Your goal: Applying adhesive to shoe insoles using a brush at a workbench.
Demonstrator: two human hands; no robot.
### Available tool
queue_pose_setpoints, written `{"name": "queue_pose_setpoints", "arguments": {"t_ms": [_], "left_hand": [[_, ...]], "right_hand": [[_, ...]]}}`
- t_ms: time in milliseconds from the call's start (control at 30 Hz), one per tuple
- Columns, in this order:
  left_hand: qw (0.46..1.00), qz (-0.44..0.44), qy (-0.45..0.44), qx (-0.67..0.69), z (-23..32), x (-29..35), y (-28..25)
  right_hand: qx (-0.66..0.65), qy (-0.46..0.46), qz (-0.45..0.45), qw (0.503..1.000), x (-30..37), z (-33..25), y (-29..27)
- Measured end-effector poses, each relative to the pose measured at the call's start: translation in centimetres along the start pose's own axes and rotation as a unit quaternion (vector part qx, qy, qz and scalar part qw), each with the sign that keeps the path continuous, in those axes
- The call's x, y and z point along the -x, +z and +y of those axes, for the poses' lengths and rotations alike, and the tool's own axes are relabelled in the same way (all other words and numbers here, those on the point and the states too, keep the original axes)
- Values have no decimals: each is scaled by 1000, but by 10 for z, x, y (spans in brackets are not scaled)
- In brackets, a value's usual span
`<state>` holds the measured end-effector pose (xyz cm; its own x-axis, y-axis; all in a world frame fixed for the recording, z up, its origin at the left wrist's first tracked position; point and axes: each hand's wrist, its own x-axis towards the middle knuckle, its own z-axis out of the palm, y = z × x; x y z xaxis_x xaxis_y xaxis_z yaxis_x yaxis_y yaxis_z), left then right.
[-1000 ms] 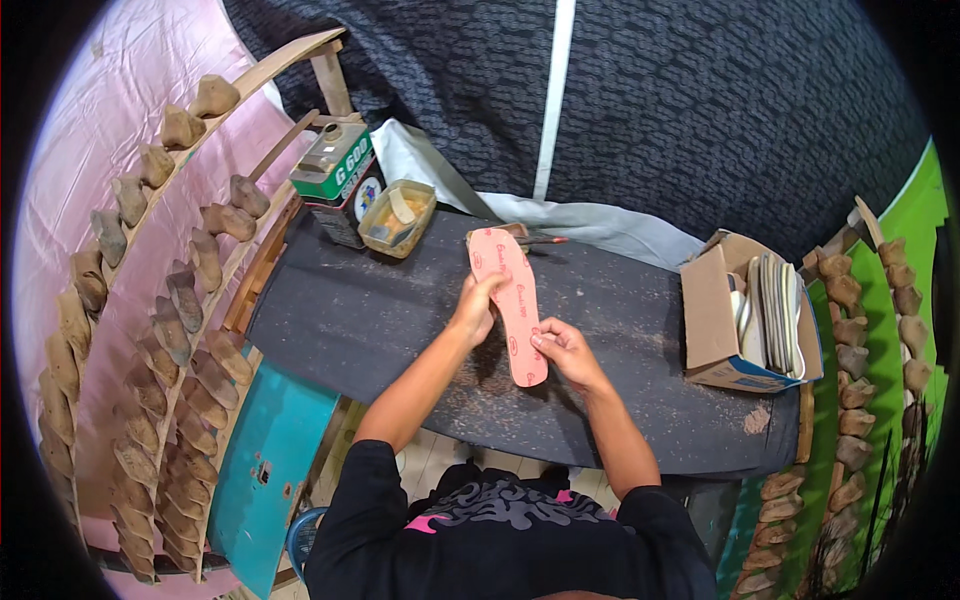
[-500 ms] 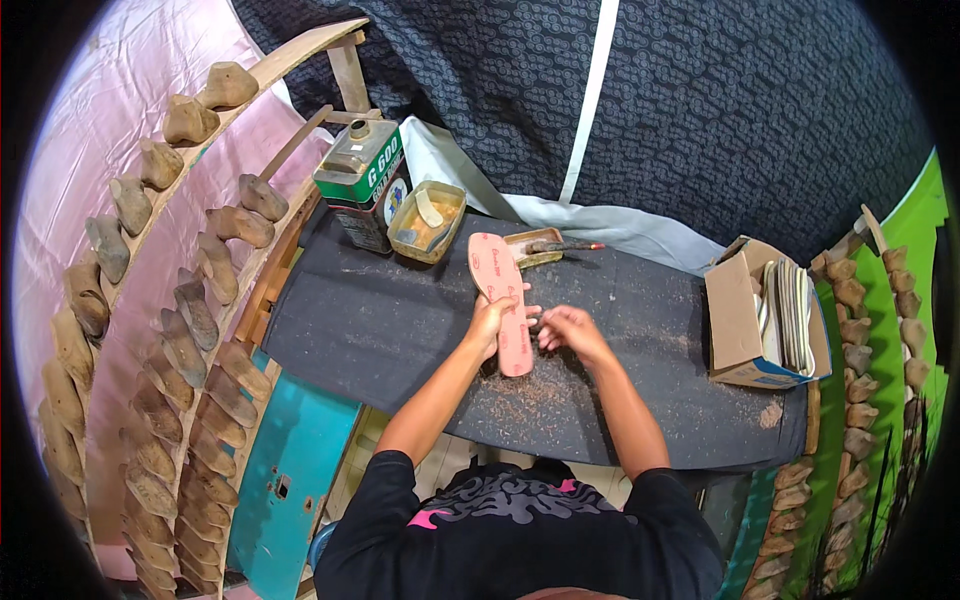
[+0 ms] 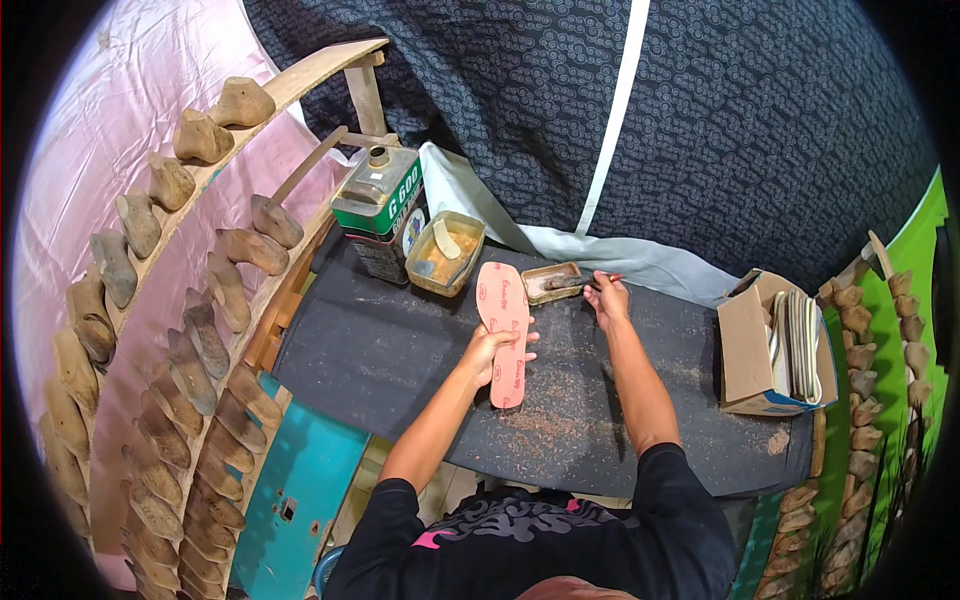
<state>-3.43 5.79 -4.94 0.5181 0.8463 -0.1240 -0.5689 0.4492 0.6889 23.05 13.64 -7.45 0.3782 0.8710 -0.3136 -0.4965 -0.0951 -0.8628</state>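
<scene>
My left hand (image 3: 486,352) is closed round the middle of a pink shoe insole (image 3: 503,300) with red print. The insole is held upright in view above the table, wide end away from me. My right hand (image 3: 608,302) has its fingers on the red-tipped handle of a dark brush (image 3: 572,282). The brush's other end lies over a small shallow tray (image 3: 538,297); I cannot tell whether it still touches it. Left of the tray stands a tub (image 3: 446,285) with yellowish residue and a pale flat scraper-like piece (image 3: 445,240) in it.
A green and dark metal can (image 3: 378,215) stands behind the tub. At right is a cardboard box (image 3: 750,350) of stacked soles (image 3: 795,335). Shavings (image 3: 545,425) litter the dark tabletop (image 3: 340,340). Racks of wooden shoe lasts (image 3: 205,335) line both sides.
My right hand has moved forward and right from beside the insole to the brush handle and gripped it. The insole remains in my left hand. The whole view has shifted slightly.
</scene>
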Motion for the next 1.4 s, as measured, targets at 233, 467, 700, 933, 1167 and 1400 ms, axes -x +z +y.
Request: {"name": "queue_pose_setpoints", "arguments": {"t_ms": [233,467,700,933,1167,1400], "left_hand": [[999,-5,-13,29,12,-13,-8],[999,-41,-13,27,13,-18,-9],[999,-36,-22,26,6,-16,-8],[997,-53,-24,54,3,-20,-10],[993,-86,-49,68,-10,-19,-7],[993,-81,-47,70,-15,-16,-12]], "right_hand": [[221,-246,-42,943,13,-40,40],[442,-490,-101,744,30,-65,72],[474,-508,-78,715,21,-30,58],[534,-468,-61,702,14,-44,50],[501,-463,-57,729,22,-36,50],[554,-479,-90,674,38,-24,57]]}}
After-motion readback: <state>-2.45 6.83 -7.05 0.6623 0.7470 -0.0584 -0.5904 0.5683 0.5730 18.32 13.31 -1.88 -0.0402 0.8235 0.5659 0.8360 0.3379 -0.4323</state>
